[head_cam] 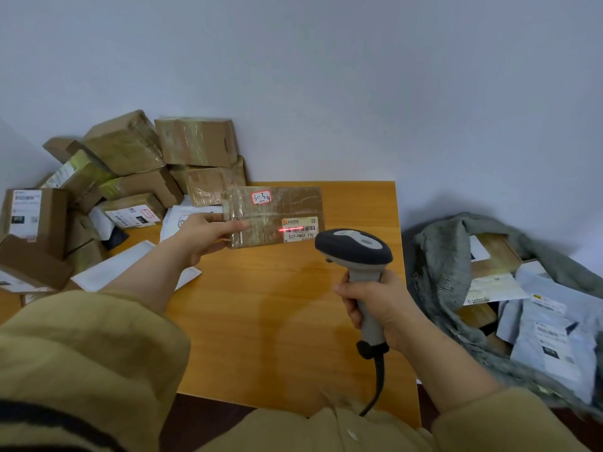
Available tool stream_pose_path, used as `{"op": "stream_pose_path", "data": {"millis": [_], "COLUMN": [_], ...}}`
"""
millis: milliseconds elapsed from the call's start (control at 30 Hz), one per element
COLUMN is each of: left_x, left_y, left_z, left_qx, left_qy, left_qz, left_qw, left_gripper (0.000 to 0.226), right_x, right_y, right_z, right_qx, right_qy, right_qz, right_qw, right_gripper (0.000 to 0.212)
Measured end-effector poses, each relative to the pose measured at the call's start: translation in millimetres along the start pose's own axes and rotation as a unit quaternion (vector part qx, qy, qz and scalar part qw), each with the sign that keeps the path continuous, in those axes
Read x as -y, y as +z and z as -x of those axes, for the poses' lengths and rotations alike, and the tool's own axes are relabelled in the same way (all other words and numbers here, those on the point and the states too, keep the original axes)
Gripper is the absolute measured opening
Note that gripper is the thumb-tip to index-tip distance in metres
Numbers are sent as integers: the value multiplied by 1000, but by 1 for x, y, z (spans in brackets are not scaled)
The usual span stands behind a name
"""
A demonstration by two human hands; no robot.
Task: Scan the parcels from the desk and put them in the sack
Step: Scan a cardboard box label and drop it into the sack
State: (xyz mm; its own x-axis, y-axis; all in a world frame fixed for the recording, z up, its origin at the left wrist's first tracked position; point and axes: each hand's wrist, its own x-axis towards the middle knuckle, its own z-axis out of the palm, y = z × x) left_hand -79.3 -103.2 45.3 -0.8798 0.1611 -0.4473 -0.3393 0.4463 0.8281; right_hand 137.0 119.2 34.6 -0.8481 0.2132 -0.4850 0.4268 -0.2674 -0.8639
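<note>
— Parcel [274, 216] in mid-air, or down on the worktop [277, 305]?

— In the air. The flat, tape-wrapped brown parcel was held above the middle of the worktop, label side up. The left hand [208, 233] pinched its left end, thumb on the front face.

— And the right hand [378, 305]?

— It was curled round the grey handle of the scanner [355, 252], near the right edge of the worktop. The scanner's head pointed at the parcel without touching it, and a red line [292, 229] lay across the barcode on the label [300, 228].

— Where were the other parcels?

— A pile of brown boxes [130, 177] was heaped at the back left corner, against the wall. A white envelope [107, 272] lay flat near the left edge. The grey sack [437, 262] lay open just beyond the right edge, with grey mailers [551, 337] and cartons inside.
</note>
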Motion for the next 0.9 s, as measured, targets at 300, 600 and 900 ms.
{"op": "stream_pose_path", "data": {"millis": [300,600,900], "left_x": [-12,-20,-35], "left_y": [17,48,227], "left_z": [3,1,5], "left_qx": [16,46,214], "left_qy": [11,-9,-43], "left_qz": [-3,-7,-69], "left_qw": [1000,999,973], "left_gripper": [23,32,47], "right_x": [-1,-8,-28], "right_y": [-8,-26,-112], "right_z": [-2,-3,17], "right_qx": [-4,-28,-190], "right_qy": [-3,-16,-17], "right_qz": [-13,-68,-236], "right_qw": [1000,997,953], "right_gripper": [15,12,12]}}
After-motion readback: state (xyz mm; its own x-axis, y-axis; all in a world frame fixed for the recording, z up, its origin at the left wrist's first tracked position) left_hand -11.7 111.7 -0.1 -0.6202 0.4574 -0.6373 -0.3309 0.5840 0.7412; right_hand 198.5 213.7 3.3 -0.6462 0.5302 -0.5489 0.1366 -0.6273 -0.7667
